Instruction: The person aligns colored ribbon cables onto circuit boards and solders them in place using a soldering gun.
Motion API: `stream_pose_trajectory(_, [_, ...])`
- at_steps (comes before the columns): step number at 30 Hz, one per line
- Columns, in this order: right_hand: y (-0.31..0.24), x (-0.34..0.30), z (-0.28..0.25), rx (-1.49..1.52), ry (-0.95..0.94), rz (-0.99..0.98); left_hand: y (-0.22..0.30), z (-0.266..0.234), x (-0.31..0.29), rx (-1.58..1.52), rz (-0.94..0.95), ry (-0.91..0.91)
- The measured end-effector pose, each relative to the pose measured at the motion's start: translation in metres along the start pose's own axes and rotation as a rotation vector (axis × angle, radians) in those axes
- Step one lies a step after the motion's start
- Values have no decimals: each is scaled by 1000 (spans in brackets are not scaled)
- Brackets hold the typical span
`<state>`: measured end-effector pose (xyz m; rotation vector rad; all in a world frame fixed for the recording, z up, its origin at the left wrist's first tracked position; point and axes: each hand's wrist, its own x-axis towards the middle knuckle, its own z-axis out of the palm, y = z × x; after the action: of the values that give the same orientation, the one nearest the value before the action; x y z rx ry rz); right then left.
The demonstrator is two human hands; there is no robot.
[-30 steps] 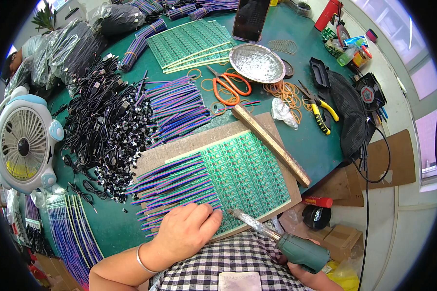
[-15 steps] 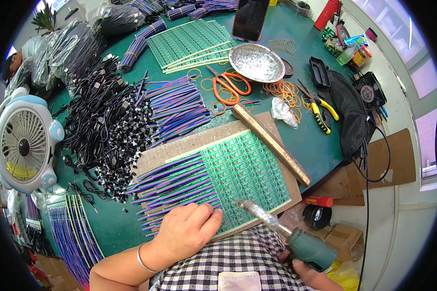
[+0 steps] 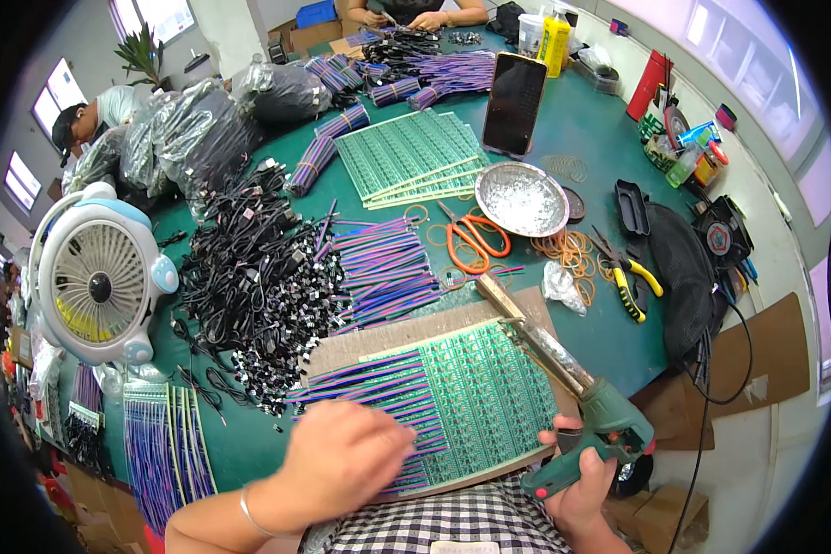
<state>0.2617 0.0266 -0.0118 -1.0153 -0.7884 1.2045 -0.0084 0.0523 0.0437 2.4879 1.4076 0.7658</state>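
Note:
My right hand point(image 3: 582, 485) is wrapped round the handle of a green soldering gun point(image 3: 614, 415). The gun's long metal tip slants up and left, over a worn bar point(image 3: 500, 297). That bar lies across the right side of a brown backing board point(image 3: 342, 351). On the backing board sits a green circuit board panel point(image 3: 494, 397) with rows of small parts. Thin purple, blue and pink wires point(image 3: 369, 379) cover its left part. Above their lower ends is my left hand point(image 3: 342, 457), fingers curled in a pinch; what they hold, if anything, is hidden.
Black cables point(image 3: 249, 249) are heaped left of the panel, beside a white fan point(image 3: 97, 277). A metal bowl point(image 3: 523, 198), orange scissors point(image 3: 471, 242), pliers point(image 3: 626, 277) and a phone point(image 3: 513, 103) lie beyond it. Two other people work at the far side.
The soldering gun has swung up from beside the panel's lower right edge to the bar. My left hand has lifted off the wires a little. The whole view has tilted up.

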Motion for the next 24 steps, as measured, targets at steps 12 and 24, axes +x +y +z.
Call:
stream_pose_trajectory(12, [6, 6, -2, 14, 90, 3, -116, 48, 116, 232, -150, 119])
stream_pose_trajectory(24, [8, 3, -9, -8, 58, 16, -70, 16, 105, 117, -80, 131])
